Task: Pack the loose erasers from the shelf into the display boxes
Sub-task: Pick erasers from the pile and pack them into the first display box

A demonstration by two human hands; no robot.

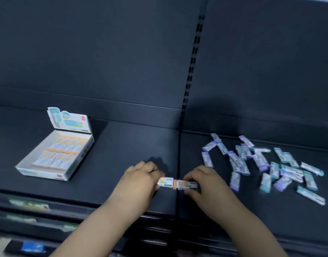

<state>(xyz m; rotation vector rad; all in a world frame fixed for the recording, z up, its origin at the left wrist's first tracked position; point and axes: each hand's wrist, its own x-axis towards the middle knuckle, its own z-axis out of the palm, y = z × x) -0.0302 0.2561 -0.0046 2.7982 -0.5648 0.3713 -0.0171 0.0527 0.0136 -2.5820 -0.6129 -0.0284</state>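
- Two dark boards of the shelf [122, 145] meet at a seam in the middle. It serves as the work surface, with stock lying off to either side.
- One display box [42, 174] sits far left. Its printed lid stands upright behind, so the tray is open to reach. Rows of orange-banded erasers lie flat inside, and a bare strip along its left side suggests room for more.
- Many loose erasers [261, 164], purple and teal, lie scattered on the right board, some overlapping and well apart from the box. No box for them is in view, so I judge they wait their turn.
- Both hands work at the front edge, over the seam. The left hand [139, 180] curls its fingers round one end of the orange erasers [186, 184], and the right hand [205, 180] pinches the other end.
- Those erasers lie end to end between the hands, low over the shelf. They are probably being squared into a row to go into the box together.
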